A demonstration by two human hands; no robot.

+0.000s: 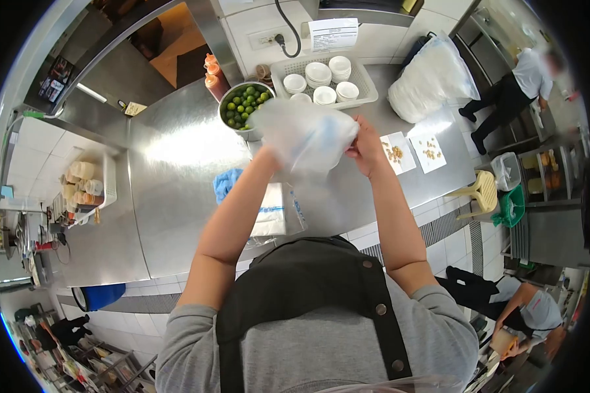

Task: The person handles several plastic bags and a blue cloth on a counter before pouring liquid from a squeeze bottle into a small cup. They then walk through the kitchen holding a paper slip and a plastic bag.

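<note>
Above the steel counter, a translucent plastic bag with blue print is stretched between my hands, blurred by motion. My right hand pinches the bag's right edge, fingers closed. At the bag's lower left is my left hand, its fingers hidden behind the bag. Below the bag lie a white pack with a blue stripe and a blue cloth. A metal bowl of green limes stands just beyond my left hand. To the right of my right hand, two white sheets carry small brownish pieces.
A white basket holds stacked white bowls at the back. Orange-capped bottles stand behind the limes. A large clear bag sits at the back right. Two people are at the right, with a yellow stool between them.
</note>
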